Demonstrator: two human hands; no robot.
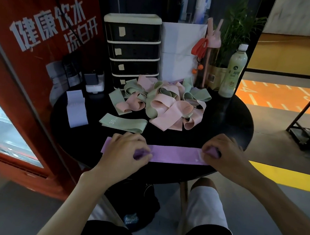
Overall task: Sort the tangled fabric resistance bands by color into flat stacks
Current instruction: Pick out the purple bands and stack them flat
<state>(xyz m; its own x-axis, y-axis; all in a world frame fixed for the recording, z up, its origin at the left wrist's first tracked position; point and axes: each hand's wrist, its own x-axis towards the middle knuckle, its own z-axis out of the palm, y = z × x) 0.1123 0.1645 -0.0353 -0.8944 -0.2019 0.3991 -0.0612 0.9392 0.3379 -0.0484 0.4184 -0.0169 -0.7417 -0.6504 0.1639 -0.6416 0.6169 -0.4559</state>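
Worktop: round and black [223,118], carrying all the bands.
Tangled pile [162,103]: pink and pale green bands looped through one another, heaped toward the far middle of the worktop.
Purple band [175,157]: nearer the person than the tangled pile, stretched out flat and straight along the near edge of the worktop, running left to right.
Left hand [124,150]: on the left part of the purple band; grip closed, the fingers curled and pinching a fold of the purple fabric.
Right hand [223,151]: at the band's right end; grip closed, the fingers curled round the purple fabric there.
Green band [123,123]: lying flat just near-left of the tangled pile, apart from it, printed with "30".
Lavender band [76,108]: flat, well to the left of the tangled pile.
Drawer unit [132,48]: black with cream trim, standing just behind the tangled pile.
Bottle [233,71]: pale green, upright, behind and to the right of the tangled pile.
Red cabinet [35,54]: far left of the tangled pile, with white lettering.
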